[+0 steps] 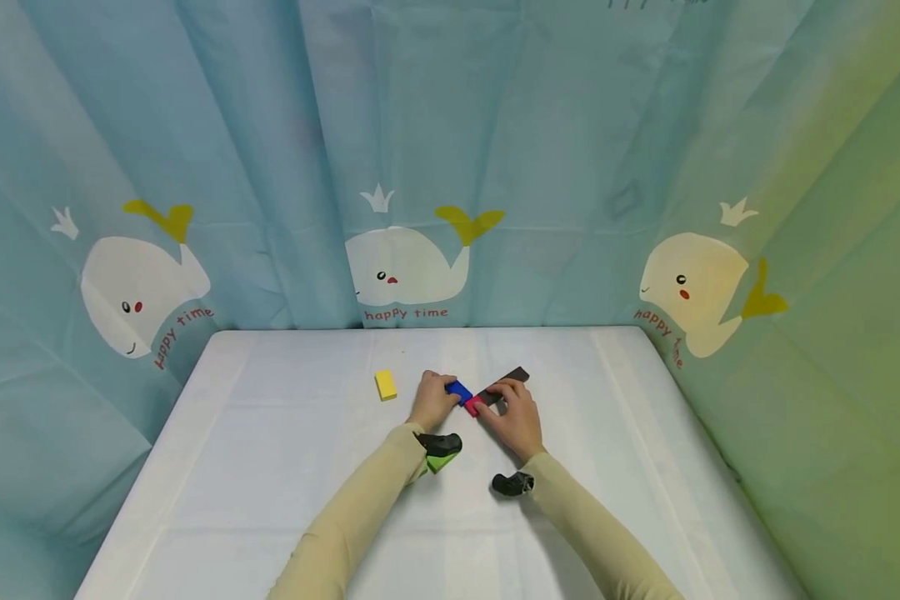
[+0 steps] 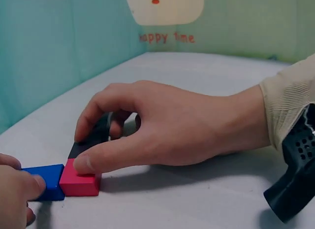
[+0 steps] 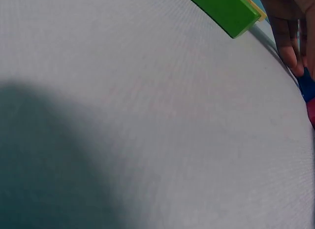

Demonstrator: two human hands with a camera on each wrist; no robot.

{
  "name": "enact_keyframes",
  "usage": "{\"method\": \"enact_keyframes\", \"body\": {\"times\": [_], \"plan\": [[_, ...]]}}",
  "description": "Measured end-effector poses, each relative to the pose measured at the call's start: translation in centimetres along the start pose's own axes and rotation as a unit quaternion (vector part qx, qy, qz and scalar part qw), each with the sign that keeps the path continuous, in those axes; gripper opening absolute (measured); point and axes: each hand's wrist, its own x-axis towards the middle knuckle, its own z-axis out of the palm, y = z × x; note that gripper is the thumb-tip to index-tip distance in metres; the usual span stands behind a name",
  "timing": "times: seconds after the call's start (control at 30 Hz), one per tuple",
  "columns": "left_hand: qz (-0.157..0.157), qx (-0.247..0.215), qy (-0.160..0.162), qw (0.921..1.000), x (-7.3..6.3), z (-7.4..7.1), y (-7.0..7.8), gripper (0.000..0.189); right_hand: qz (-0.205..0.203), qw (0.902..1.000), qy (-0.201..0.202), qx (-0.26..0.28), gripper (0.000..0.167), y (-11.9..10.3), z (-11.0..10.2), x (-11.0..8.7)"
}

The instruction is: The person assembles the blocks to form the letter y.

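Observation:
My left hand (image 1: 432,400) pinches a small blue block (image 2: 53,182) between thumb and fingers on the white table. End to side against it sits a pink-red block (image 2: 78,186), with a long black block (image 1: 521,374) running off from its other end, up to the right. Over both reaches my right hand (image 1: 519,423), fingers curved: its thumb presses on the pink-red block, and its index fingertip is at the black one's edge. In the right wrist view, the left fingers and the blue block show only at the right edge.
A yellow block (image 1: 386,385) lies left of the left hand. Under the left wrist is a green block (image 3: 224,12), partly hidden by the black wrist camera (image 1: 438,444) in the head view. Blue-green curtains (image 1: 285,167) with whale prints stand behind and beside the table.

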Motion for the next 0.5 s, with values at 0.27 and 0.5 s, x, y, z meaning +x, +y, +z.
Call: {"method": "enact_keyframes", "body": {"times": [0.27, 0.5], "plan": [[-0.014, -0.011, 0.011, 0.9998, 0.68, 0.47, 0.05, 0.033, 0.002, 0.9999, -0.006, -0.010, 0.039, 0.40, 0.30, -0.02], [-0.018, -0.003, 0.009, 0.9998, 0.86, 0.57, 0.67, 0.034, 0.011, 0.9998, -0.012, -0.016, 0.039, 0.36, 0.22, 0.03]]}}
